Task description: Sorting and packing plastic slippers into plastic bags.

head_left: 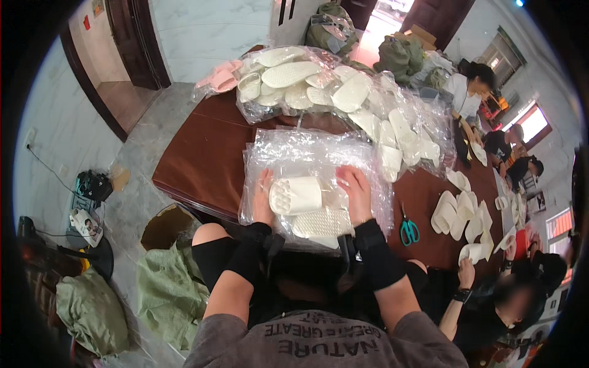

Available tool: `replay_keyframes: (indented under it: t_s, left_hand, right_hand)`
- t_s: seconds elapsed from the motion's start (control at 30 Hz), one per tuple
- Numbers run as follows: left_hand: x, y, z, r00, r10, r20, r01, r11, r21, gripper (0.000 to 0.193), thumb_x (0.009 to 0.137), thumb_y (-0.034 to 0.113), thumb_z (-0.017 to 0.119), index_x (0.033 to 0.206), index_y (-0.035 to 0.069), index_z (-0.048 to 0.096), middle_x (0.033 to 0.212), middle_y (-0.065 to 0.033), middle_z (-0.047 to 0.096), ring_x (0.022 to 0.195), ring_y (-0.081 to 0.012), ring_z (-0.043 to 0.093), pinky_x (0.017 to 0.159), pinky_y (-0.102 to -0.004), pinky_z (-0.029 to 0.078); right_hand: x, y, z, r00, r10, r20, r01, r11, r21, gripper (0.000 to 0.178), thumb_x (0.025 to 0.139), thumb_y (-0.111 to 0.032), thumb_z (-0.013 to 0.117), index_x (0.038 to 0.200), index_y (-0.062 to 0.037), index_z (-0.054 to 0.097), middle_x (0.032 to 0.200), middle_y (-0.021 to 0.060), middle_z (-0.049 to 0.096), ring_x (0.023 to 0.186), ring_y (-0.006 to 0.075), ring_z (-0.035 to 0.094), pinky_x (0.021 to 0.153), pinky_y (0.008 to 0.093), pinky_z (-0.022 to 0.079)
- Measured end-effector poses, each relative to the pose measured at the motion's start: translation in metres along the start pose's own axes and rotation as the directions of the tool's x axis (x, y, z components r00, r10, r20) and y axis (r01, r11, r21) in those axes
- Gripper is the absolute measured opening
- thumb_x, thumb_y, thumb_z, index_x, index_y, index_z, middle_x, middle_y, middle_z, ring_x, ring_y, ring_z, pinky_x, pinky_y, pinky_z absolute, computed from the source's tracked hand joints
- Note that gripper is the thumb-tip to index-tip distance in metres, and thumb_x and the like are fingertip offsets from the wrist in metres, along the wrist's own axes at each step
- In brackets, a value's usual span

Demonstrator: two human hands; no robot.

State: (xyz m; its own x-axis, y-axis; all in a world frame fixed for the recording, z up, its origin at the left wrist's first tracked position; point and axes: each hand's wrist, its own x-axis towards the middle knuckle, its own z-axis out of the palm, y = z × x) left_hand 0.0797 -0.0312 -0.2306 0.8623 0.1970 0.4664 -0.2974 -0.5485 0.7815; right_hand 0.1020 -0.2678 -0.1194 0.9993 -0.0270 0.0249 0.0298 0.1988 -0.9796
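Note:
A pair of white slippers [296, 195] lies before me on a stack of clear plastic bags [294, 147]. One slipper shows its strap end; the other, sole pattern upward, sits nearer my body. I cannot tell whether clear film covers the pair. My left hand [264, 197] rests along the pair's left side, fingers stretched forward and touching the plastic. On the opposite side my right hand [354, 193] lies on the bags, its fingers apart and slightly bent. Neither hand visibly grips anything.
Bagged white slippers [288, 73] heap along the table's far side, with pink slippers [222, 76] at their left. Teal-handled scissors [408, 232] lie right of the bags. Loose slippers [463, 211] are beyond, near a co-worker's hand [466, 273]. A green sack [172, 291] stands at left.

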Motion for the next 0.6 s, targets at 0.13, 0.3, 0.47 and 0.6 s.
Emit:
replay_keyframes:
  t_s: [0.13,0.3,0.47,0.6]
  left_hand:
    - [0.002,0.016,-0.005,1.0,0.016,-0.002,-0.016,1.0,0.0,0.046,0.091,0.007,0.05,0.136,0.005,0.046,0.145,-0.0183,0.038,0.131,-0.0351,0.041,0.108,-0.0397,0.035]
    - [0.006,0.014,-0.008,1.0,0.009,0.0,-0.009,1.0,-0.001,0.047,0.089,0.005,0.051,0.135,0.005,0.047,0.144,-0.0178,0.038,0.13,-0.0342,0.042,0.107,-0.0392,0.037]
    - [0.006,0.016,-0.002,1.0,-0.001,0.012,0.001,1.0,0.006,0.05,0.086,0.003,0.053,0.136,0.006,0.047,0.144,-0.0168,0.039,0.13,-0.0334,0.042,0.107,-0.0383,0.037]
    - [-0.001,0.005,-0.002,1.0,-0.012,-0.005,0.012,1.0,0.001,0.052,0.084,0.001,0.055,0.135,0.006,0.047,0.143,-0.0164,0.04,0.13,-0.0328,0.042,0.107,-0.0376,0.038]
  right_hand:
    - [-0.026,0.011,-0.05,0.984,-0.066,-0.164,0.041,0.987,-0.155,0.019,0.096,-0.015,0.052,0.107,-0.0045,0.063,0.095,0.0031,0.062,0.088,0.011,0.058,0.071,0.0258,0.049]
    - [-0.046,0.021,-0.117,0.939,-0.008,-0.344,-0.169,0.861,-0.48,0.024,0.095,-0.024,0.054,0.101,-0.0026,0.065,0.082,0.0029,0.064,0.067,0.0098,0.057,0.059,0.0247,0.046]
    - [-0.042,0.028,-0.112,0.988,0.149,-0.046,-0.149,0.816,-0.559,0.038,0.089,-0.034,0.063,0.105,0.0003,0.062,0.085,0.0118,0.066,0.074,0.0223,0.061,0.07,0.0327,0.048]
    - [-0.049,0.014,-0.058,0.899,0.019,0.438,0.372,0.499,-0.783,0.065,0.08,-0.039,0.071,0.13,-0.0045,0.048,0.121,0.0225,0.055,0.113,0.036,0.052,0.095,0.0402,0.041]
